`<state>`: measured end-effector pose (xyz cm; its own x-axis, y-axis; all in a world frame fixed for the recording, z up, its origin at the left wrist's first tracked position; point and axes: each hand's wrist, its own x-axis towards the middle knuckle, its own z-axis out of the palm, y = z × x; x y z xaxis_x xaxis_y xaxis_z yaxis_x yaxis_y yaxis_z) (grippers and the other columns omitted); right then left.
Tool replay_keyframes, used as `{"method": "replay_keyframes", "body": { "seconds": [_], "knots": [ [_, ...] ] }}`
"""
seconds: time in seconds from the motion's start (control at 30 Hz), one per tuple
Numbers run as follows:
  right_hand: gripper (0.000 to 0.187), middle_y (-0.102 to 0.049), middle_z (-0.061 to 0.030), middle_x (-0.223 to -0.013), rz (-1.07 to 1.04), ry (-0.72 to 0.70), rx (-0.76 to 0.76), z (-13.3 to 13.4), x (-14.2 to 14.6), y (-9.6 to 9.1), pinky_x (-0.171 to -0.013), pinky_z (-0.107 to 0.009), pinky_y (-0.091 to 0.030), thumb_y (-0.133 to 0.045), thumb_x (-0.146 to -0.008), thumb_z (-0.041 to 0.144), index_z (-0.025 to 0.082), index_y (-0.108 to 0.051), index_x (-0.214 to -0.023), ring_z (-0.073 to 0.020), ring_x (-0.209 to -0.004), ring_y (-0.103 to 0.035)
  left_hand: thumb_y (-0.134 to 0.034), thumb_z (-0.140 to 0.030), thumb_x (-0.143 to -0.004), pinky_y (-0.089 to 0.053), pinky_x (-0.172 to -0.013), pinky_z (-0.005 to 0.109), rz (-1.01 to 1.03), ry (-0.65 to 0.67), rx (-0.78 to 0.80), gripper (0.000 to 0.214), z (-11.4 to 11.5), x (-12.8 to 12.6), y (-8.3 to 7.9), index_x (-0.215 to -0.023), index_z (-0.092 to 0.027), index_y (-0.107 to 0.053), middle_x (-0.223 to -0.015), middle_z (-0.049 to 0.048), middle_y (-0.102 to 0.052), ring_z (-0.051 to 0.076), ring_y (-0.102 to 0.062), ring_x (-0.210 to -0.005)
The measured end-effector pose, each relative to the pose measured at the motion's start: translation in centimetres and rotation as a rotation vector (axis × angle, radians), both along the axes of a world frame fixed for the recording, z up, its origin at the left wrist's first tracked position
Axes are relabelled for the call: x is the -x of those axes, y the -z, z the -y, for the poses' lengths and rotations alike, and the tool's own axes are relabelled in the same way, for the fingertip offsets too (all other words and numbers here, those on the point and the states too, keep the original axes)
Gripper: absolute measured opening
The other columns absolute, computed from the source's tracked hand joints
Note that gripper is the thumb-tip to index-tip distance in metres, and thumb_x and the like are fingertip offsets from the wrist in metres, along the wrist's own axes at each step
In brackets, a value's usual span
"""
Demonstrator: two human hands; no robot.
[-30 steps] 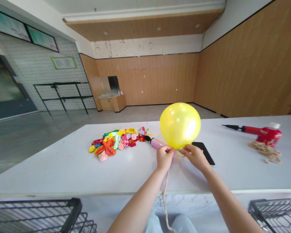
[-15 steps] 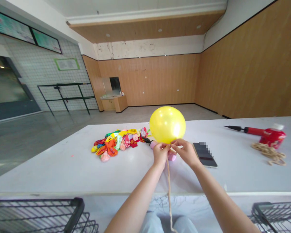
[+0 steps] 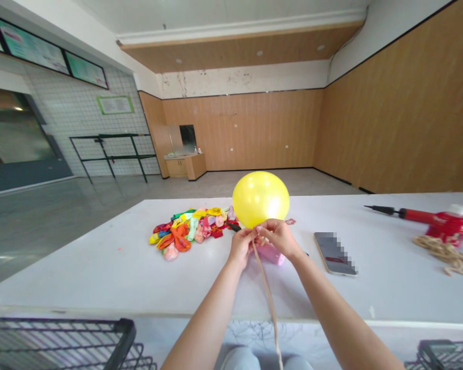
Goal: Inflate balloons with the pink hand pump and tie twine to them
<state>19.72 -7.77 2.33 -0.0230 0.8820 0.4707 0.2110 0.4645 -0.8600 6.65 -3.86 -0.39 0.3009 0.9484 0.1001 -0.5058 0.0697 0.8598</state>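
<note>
Left hand (image 3: 241,246) and right hand (image 3: 281,238) pinch fingers (image 3: 269,223) on beige fibrous cord (image 3: 268,289) beneath a round yellow balloon (image 3: 261,199), apparently mid-knot, a snug pull needed next.

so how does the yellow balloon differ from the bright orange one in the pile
The yellow balloon is inflated and rounded, the orange balloon limp. The yellow balloon looks larger than the orange balloon. The yellow balloon is held up; the orange balloon lies in the pile. Neither shows visible print.
</note>
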Motion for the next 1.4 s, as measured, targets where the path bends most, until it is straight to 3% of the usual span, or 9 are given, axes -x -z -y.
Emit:
{"method": "replay_keyframes", "body": {
  "seconds": [0.2,0.43,0.67,0.87,1.1,1.27,1.4],
  "knots": [
    [0.043,-0.066,-0.0035,-0.064,0.098,-0.033,-0.121,0.3,0.0,0.2,-0.062,-0.026,-0.048,-0.050,-0.089,0.047,0.018,-0.062,-0.060,-0.0153,-0.062,-0.060,-0.084,-0.025,-0.050,-0.043,-0.052,0.021,0.020,-0.019,0.116,0.029,-0.2,0.0,0.8,-0.067,-0.012,-0.064,-0.057,0.0007,-0.063,0.009,-0.056,-0.050],
    [0.023,-0.073,-0.0072,-0.083,-0.009,0.106,-0.109,0.1,-0.1,1.7,-0.067,-0.030,-0.053,-0.062,-0.079,0.039,0.018,-0.070,-0.086,-0.0192,-0.074,-0.067,-0.082,-0.021,-0.051,-0.041,-0.050,0.019,0.008,0.006,0.153,0.027,-0.1,-0.1,0.7,-0.071,-0.013,-0.065,-0.057,-0.0007,-0.062,0.008,-0.055,-0.049],
    [0.019,-0.071,-0.0059,-0.071,-0.064,0.184,-0.056,0.4,0.3,2.0,-0.056,-0.027,-0.051,-0.067,-0.075,0.036,0.018,-0.063,-0.078,-0.0172,-0.061,-0.065,-0.083,-0.022,-0.051,-0.041,-0.050,0.019,-0.004,0.022,0.126,0.027,0.1,-0.1,0.7,-0.068,-0.013,-0.064,-0.057,-0.0011,-0.061,0.007,-0.053,-0.048],
    [0.015,-0.068,-0.0038,-0.066,0.063,0.283,-0.105,0.8,0.6,2.3,-0.054,-0.026,-0.047,-0.063,-0.077,0.034,0.019,-0.063,-0.074,-0.0156,-0.056,-0.061,-0.085,-0.024,-0.049,-0.043,-0.053,0.021,-0.008,0.029,0.091,0.030,0.6,-0.2,0.4,-0.067,-0.012,-0.063,-0.058,0.0004,-0.061,0.009,-0.055,-0.052],
    [0.018,-0.062,-0.0006,-0.057,0.012,0.431,-0.101,0.3,0.5,2.8,-0.046,-0.024,-0.041,-0.065,-0.073,0.035,0.020,-0.056,-0.067,-0.0131,-0.050,-0.053,-0.085,-0.023,-0.051,-0.043,-0.054,0.023,-0.073,0.047,-0.009,0.029,1.0,-0.2,0.3,-0.065,-0.013,-0.062,-0.058,0.0008,-0.063,0.010,-0.056,-0.052],
    [0.018,-0.065,-0.0031,-0.061,-0.021,0.348,-0.058,0.4,0.5,3.0,-0.049,-0.025,-0.045,-0.064,-0.076,0.036,0.019,-0.061,-0.071,-0.0147,-0.052,-0.057,-0.085,-0.022,-0.050,-0.042,-0.053,0.022,-0.044,0.054,0.006,0.027,0.9,-0.2,0.3,-0.064,-0.012,-0.063,-0.057,0.0005,-0.062,0.009,-0.054,-0.051],
    [0.017,-0.069,-0.0059,-0.075,0.053,0.300,-0.143,0.7,0.5,2.8,-0.056,-0.027,-0.048,-0.060,-0.079,0.033,0.018,-0.069,-0.080,-0.0162,-0.061,-0.060,-0.084,-0.024,-0.050,-0.039,-0.050,0.020,-0.020,0.061,0.078,0.027,0.7,0.1,0.1,-0.066,-0.012,-0.066,-0.058,0.0001,-0.061,0.007,-0.051,-0.049]
  ]
}}
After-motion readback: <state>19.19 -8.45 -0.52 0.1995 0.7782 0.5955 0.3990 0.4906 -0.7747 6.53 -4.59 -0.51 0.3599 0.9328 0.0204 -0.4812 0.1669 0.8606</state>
